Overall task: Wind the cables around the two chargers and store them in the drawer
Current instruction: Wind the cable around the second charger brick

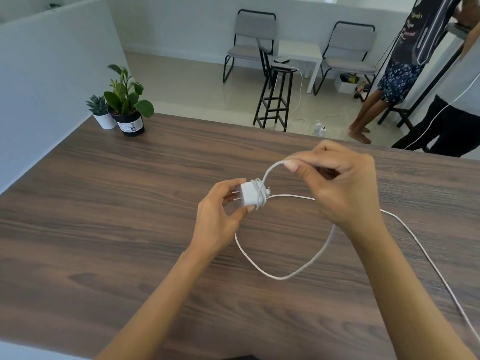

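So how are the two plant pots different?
The white pot is smaller and plain, holding a spiky succulent; the black pot is bigger, has a label, and holds a taller plant with broad leaves. Both stand side by side at the wooden table's far corner.

white walls [52, 61], pale floor [181, 81] — grey chairs [253, 35], perhaps tiled.

You held the charger [248, 194] in your left hand [219, 214] above the middle of the table [104, 216], with your right hand [340, 183] just right of it, pinching the cable [285, 275]. The cable's slack looped on the table before the charger and trailed off to your right. Two potted plants [122, 100] stood at the table's far left corner. Behind the table, on the floor, stood a stool [276, 97] and two chairs [348, 53].
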{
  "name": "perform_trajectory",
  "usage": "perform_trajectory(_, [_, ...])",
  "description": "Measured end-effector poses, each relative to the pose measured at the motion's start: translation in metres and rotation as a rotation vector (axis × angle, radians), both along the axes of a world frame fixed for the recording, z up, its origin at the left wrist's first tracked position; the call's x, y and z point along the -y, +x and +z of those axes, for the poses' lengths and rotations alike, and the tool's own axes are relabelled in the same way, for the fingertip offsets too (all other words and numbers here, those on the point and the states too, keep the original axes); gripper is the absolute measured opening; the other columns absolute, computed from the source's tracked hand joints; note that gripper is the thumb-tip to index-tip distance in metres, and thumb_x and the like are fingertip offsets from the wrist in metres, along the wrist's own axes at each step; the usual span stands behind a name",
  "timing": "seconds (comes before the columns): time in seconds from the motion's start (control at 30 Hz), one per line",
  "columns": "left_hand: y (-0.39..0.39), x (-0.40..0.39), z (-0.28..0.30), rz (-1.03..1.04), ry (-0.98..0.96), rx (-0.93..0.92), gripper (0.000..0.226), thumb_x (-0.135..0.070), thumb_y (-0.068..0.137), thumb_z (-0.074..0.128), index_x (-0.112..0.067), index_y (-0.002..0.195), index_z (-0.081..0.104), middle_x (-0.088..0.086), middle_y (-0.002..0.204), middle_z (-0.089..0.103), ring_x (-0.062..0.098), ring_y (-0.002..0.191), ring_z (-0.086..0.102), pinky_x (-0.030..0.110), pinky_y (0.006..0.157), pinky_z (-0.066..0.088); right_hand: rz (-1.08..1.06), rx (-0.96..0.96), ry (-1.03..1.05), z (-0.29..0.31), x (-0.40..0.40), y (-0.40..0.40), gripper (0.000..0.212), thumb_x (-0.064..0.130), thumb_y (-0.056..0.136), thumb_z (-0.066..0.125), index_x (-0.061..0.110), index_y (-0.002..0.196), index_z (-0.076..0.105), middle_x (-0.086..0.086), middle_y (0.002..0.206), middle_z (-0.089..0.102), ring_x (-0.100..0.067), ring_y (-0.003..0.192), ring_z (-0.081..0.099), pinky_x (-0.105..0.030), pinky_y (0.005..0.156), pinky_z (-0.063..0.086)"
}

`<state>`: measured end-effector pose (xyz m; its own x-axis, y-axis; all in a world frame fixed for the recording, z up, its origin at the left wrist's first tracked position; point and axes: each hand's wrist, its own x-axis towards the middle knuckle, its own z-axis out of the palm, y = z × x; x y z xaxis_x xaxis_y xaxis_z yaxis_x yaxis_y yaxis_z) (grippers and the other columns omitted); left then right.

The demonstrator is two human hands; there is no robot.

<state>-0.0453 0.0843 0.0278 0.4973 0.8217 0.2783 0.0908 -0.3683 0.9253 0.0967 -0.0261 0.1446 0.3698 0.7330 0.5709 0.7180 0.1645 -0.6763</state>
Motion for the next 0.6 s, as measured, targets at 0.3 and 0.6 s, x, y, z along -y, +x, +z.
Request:
perform_trajectory(0.3, [-0.011, 0.022, 0.01, -0.189, 0.02, 0.032, 0.049, -0.003, 0.069, 0.081, -0.019, 0.112, 0.064, -0.004, 0.112, 0.063, 0.017, 0.1, 0.066, 0.027, 0.089, 0.053, 0.047, -0.145, 0.027, -0.005, -0.039, 0.033, 0.017, 0.01, 0.079, 0.073, 0.014, 0.095, 0.071, 0.021, 0.072, 0.065, 0.004, 0.062, 0.051, -0.008, 0.061, 0.037])
perform_trajectory(0.6, [-0.018, 0.04, 0.041, -0.307, -0.156, 0.188, 0.051, -0.003, 0.066, 0.082, -0.017, 0.112, 0.064, 0.003, 0.111, 0.068, 0.018, 0.101, 0.067, 0.022, 0.089, 0.05, 0.035, -0.271, -0.143, -0.044, -0.068, 0.041, 0.012, 0.013, 0.075, 0.076, 0.013, 0.087, 0.075, -0.006, 0.079, 0.073, -0.021, 0.074, 0.063, -0.035, 0.074, 0.051])
